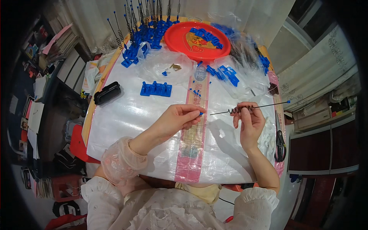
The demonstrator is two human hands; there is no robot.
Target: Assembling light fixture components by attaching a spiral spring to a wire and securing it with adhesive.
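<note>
Pinched in the right hand point(249, 120) over the desk's near right edge, a thin black coiled wire with a blue bead tip point(249, 107) is held level so its bare end meets the small blue plastic piece point(201, 113) gripped by the left hand point(178, 119)

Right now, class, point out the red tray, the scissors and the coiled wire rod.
red tray point(180, 40), head view, bare left rim.
scissors point(280, 143), head view, black handles.
coiled wire rod point(240, 109), head view, its spring coil.

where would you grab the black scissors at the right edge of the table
Take the black scissors by the looped handles at their near end, coming from the person's right side with the right hand. They lie flat along the table's right edge, blades pointing away, so the handles are nearest and the loops give the fingers a hold. This is a judgement; their detail is small here.
</note>
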